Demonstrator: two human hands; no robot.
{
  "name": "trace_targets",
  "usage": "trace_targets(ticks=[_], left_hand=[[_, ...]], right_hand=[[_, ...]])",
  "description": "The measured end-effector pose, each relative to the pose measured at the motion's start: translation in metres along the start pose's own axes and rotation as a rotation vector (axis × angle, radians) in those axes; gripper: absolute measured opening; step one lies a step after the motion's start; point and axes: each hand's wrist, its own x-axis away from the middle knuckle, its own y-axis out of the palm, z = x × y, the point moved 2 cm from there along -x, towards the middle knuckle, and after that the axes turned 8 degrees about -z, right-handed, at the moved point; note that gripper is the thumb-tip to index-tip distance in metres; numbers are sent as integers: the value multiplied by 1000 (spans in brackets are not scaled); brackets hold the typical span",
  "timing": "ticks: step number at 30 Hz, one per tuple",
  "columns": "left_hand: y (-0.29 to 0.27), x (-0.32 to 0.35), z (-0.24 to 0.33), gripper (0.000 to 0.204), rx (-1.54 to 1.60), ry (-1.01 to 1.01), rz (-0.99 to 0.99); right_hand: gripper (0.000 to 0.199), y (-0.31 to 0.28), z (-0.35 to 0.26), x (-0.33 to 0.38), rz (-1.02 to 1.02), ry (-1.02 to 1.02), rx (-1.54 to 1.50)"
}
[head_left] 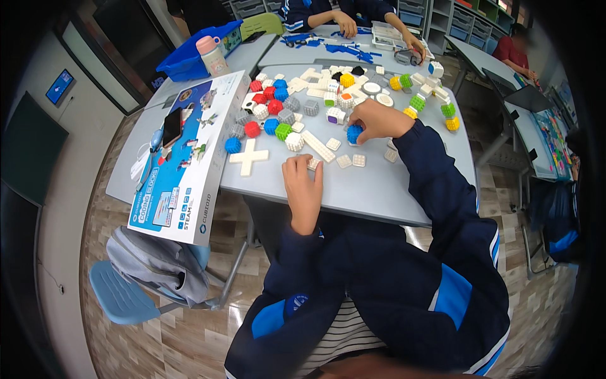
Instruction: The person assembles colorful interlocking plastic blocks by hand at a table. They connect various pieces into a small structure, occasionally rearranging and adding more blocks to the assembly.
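My right hand [380, 120] is closed on a studded blue cube block [355, 134] near the middle of the table. Closer to the front edge, my left hand [302, 188] has its thumb and fingertips around a small white square tile [313, 163]. Between the hands lie a long white studded plate [318, 146] and a loose square tile [333, 144]. More white tiles [358, 160] rest below the blue cube. Left of my left hand is a white cross-shaped plate [249, 156]. A white cube block with a purple face [335, 115] sits just left of my right hand.
Red, blue, grey and white cube blocks [275, 107] crowd the table's left half. A chain of joined blocks [417, 102] stands at right. A large box [183, 158] holding a phone [172, 127] overhangs the left edge. Across the table, another person's hands [344, 24] are among blue parts.
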Motion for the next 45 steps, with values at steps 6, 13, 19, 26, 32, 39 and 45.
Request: trace_targets(ticks=[6,13,19,26,32,39,45], left_hand=[[2,2,-2,25,-2,18,22],[1,1,-2,24,18,2,9],[1,0,-1,23,12,-2,13],[0,0,1,19,-11,22,71],[1,0,0,22,16,-4,17],[0,-1,1,19,-19,34,76],[0,-1,2,19,-9,21,55]], right_hand=[[45,-12,-11,6,55,-16,-77],[49,3,-11,-5,75,-32,-80],[43,16,-14,-12,204,-149,-137],[39,21,-16,-13,165,-263,68],[41,30,-16,-15,170,-358,93],[41,34,-17,-18,110,-274,-1],[38,28,-18,-17,63,-259,-18]])
